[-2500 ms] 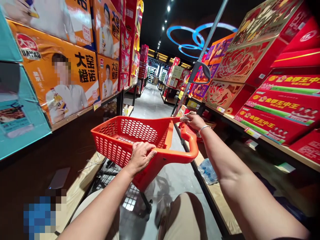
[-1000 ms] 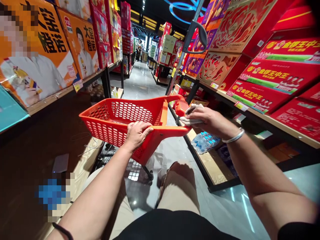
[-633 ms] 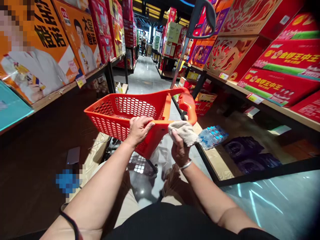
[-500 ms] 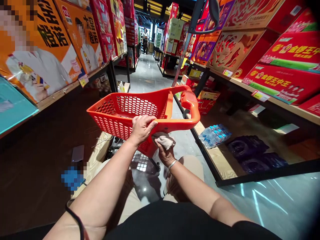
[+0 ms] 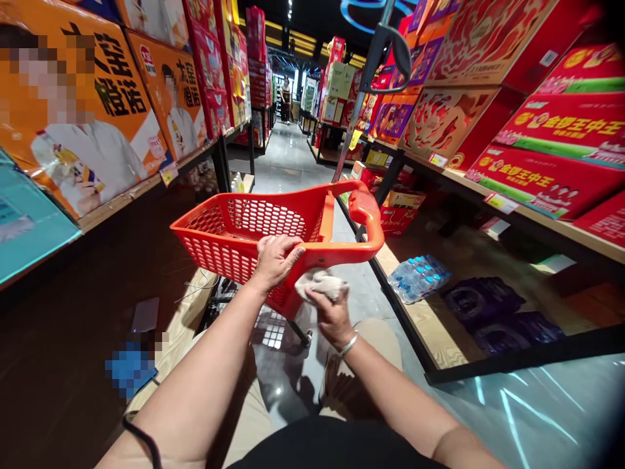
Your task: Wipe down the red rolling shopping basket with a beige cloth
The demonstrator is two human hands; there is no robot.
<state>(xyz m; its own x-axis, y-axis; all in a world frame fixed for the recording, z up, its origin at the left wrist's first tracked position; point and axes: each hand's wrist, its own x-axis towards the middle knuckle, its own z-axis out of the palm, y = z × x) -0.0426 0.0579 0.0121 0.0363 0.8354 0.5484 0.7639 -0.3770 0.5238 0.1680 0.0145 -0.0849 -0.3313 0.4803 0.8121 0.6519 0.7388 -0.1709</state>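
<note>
A red plastic shopping cart (image 5: pixel 273 218) with perforated basket walls stands in front of my knees, its looped handle to the right. My left hand (image 5: pixel 277 262) is closed over the near rim of the basket, thumb pointing toward the handle. Below the rim, my right hand (image 5: pixel 334 316) grips a crumpled whitish cloth (image 5: pixel 322 284) by the cart's lower end panel. The cloth is slightly blurred, and I cannot tell whether it touches the panel.
Boxed goods fill the left shelf (image 5: pixel 170 172) and the right shelf (image 5: pixel 537 202). Shrink-wrapped water bottles (image 5: pixel 420 277) sit on the low right ledge. A grey pole with a black handle (image 5: pixel 385 58) rises beyond the cart. A person (image 5: pixel 285 101) stands far down the aisle.
My right hand has shifted a little right and down with the cloth, which now looks more spread out. My left hand keeps its hold on the rim. The view has tilted slightly.
</note>
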